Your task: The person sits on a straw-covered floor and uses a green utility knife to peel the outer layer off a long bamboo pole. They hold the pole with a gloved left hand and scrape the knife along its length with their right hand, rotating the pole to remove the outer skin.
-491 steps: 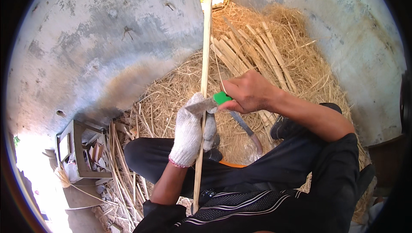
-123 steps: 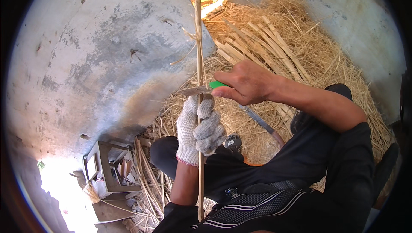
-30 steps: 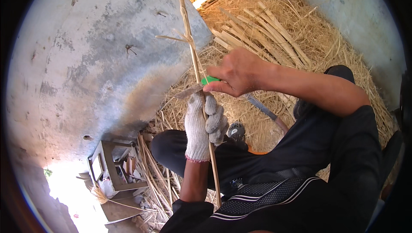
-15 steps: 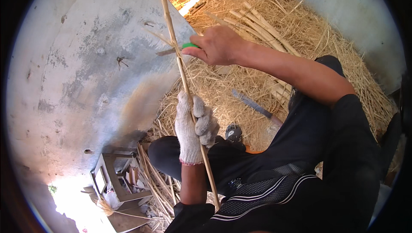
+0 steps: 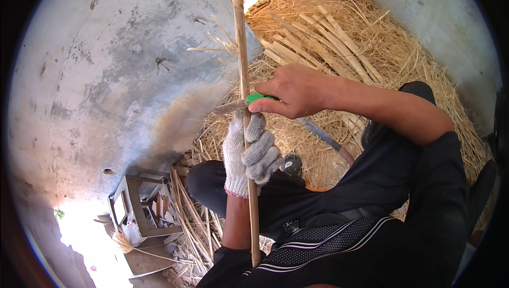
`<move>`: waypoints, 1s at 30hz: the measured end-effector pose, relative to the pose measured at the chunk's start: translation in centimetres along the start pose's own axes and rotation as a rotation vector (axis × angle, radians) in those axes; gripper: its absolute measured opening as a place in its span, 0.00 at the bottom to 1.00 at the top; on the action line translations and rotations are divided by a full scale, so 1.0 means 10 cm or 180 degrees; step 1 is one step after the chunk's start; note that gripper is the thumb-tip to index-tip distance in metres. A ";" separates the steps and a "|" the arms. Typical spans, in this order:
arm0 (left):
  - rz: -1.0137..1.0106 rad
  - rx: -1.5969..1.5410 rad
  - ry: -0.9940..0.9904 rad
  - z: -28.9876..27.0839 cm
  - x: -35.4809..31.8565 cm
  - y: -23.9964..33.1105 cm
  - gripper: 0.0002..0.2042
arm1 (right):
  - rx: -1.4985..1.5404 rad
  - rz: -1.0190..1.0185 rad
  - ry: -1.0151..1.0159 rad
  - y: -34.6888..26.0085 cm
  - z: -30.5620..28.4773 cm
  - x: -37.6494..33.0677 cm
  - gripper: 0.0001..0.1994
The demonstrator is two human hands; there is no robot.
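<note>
In a white knit glove, my left hand [image 5: 251,153] is wrapped round a long bamboo strip [image 5: 241,49] that stands nearly upright, its lower end against my lap. My bare right hand [image 5: 289,93] grips a green-handled knife [image 5: 260,97] just above the glove. The knife's blade [image 5: 229,108] lies across the strip and points left. Curled slivers [image 5: 225,44] stick out to the left beside the upper part of the strip.
Loose shavings [image 5: 413,60] cover the floor, with a bundle of split bamboo [image 5: 339,44] on top. A larger blade with a wooden handle [image 5: 323,137] lies beside my leg. A stool-like frame [image 5: 143,208] and more strips [image 5: 193,216] are at lower left, by a grey wall [image 5: 106,76].
My right hand has moved the knife down along the strip, close to the glove. The strip now stands more upright and reaches past the top edge.
</note>
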State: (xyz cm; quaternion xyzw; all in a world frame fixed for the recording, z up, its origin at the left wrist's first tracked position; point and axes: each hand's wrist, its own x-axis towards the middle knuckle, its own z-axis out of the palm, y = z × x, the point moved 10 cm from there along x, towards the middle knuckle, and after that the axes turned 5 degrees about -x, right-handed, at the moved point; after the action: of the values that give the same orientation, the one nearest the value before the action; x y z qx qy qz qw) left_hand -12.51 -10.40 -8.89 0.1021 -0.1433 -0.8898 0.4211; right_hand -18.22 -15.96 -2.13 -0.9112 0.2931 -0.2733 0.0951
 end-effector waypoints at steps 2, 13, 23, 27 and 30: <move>0.0057 0.0240 0.0133 -0.06 0.03 0.00 0.23 | -0.0603 0.0024 0.0119 0.05 0.00 0.00 0.26; 0.0516 0.1126 0.0877 -0.20 0.02 0.10 0.21 | 0.0554 0.0670 0.0022 0.88 0.04 0.16 0.26; 0.0811 0.0973 0.0815 -0.19 -0.11 0.27 0.16 | 0.0479 -0.0107 -0.0499 0.09 0.14 0.05 0.29; 0.1085 0.1846 0.1223 -0.14 -0.21 0.39 0.16 | 0.0467 -0.0147 -0.0310 0.06 0.11 0.06 0.29; 0.1224 0.2242 0.1333 -0.09 -0.24 0.44 0.16 | 0.0250 -0.0108 0.0070 0.12 0.09 0.05 0.28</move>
State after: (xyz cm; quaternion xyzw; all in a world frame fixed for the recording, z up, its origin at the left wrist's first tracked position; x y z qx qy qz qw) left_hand -7.58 -11.32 -8.13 0.3885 -0.3654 -0.6525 0.5383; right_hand -17.96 -17.24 -3.10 -0.9086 0.2676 -0.2962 0.1230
